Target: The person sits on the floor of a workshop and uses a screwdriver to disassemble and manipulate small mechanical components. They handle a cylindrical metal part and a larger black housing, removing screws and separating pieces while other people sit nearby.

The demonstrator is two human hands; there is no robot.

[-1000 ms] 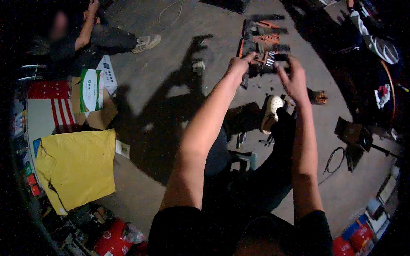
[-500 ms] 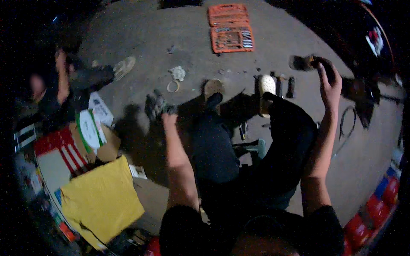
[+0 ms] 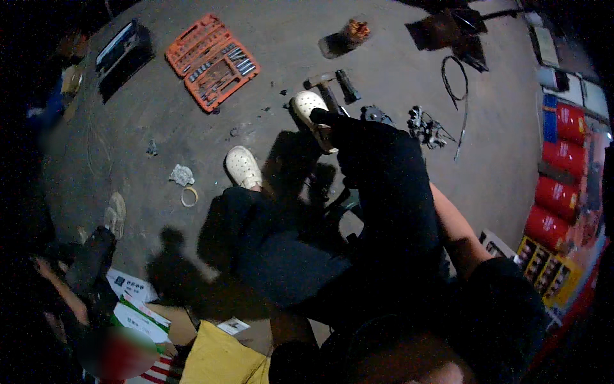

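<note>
Neither hand shows. My right forearm (image 3: 457, 221) runs down behind my raised right knee, and its hand is hidden there. My left forearm (image 3: 291, 326) is in dark shadow by my lap, its hand hidden too. Beyond the right knee lie a round dark machine part (image 3: 376, 115) and a metal part with thin cables (image 3: 425, 128). A hammer (image 3: 328, 93) and a short black cylindrical tool (image 3: 348, 86) lie beside my right clog (image 3: 309, 104). Farther off stands a dark container with orange-brown contents (image 3: 356, 31).
An open orange socket set (image 3: 214, 64) lies ahead on the left. A pale crumpled piece (image 3: 181, 175) and a tape roll (image 3: 189, 196) are on the floor. A person's leg (image 3: 96, 249), boxes (image 3: 131, 285) and yellow cloth (image 3: 224, 355) are at left; red containers (image 3: 553, 195) line the right.
My view has swung to the right. Both hands were out in front, the left with a dark part and the right at a dark object; now both are out of sight, arms drawn in.
</note>
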